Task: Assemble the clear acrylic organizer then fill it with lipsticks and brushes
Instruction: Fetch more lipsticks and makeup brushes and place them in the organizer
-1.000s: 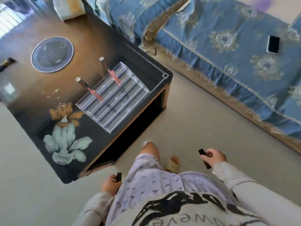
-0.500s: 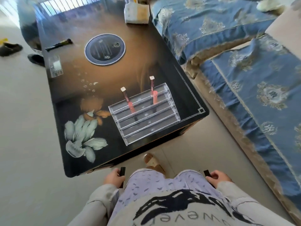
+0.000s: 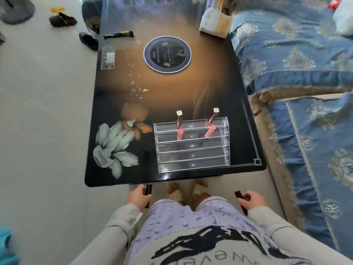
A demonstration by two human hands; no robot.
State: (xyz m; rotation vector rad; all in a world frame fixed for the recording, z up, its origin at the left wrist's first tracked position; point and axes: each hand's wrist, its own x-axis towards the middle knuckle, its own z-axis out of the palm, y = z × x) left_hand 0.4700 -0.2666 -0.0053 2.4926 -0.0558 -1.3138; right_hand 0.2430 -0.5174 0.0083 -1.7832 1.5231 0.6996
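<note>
Your left hand (image 3: 138, 197) grips a dark lipstick (image 3: 148, 188), your right hand (image 3: 253, 200) a second dark lipstick (image 3: 238, 194), fingers (image 3: 248, 196) curled round each, short of the desk (image 3: 172, 88). The organizer (image 3: 193, 150) stands at its near right corner. Lower each upright into a free tier. Your palms hide each tube's middle.

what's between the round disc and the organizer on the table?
Nothing loose. Head view shows only bare printed tabletop between the round disc and the organizer.
</note>
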